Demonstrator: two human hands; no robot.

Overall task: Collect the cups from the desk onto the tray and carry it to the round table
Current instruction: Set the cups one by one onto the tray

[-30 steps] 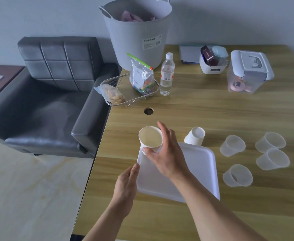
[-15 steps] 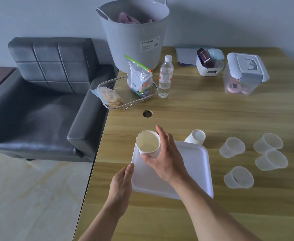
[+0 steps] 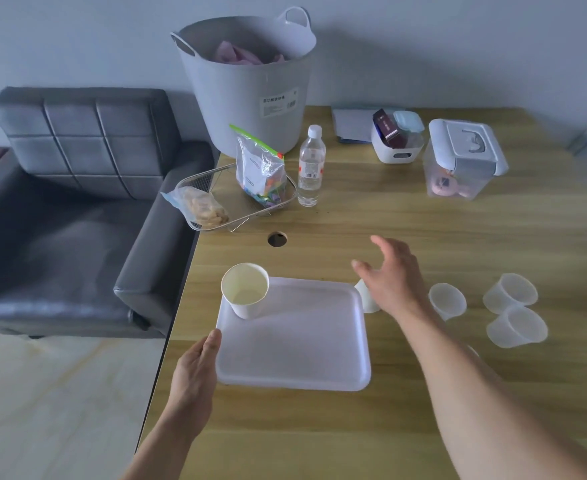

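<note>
right hand (image 3: 394, 278): fingers spread, empty, above a white cup (image 3: 366, 299) beside the tray's far right corner | left hand (image 3: 195, 372): flat and unclenched against the tray's left edge | tray (image 3: 295, 351): on desk (image 3: 389, 216), paper cup (image 3: 245, 294) upright in its far left corner | clear cups (image 3: 510, 308): on the desk right of the tray

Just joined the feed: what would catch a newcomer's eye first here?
A white paper cup stands upright in the far left corner of the white plastic tray. The open right hand reaches over a second white cup by the tray's right edge; the left hand rests at its left.
</note>
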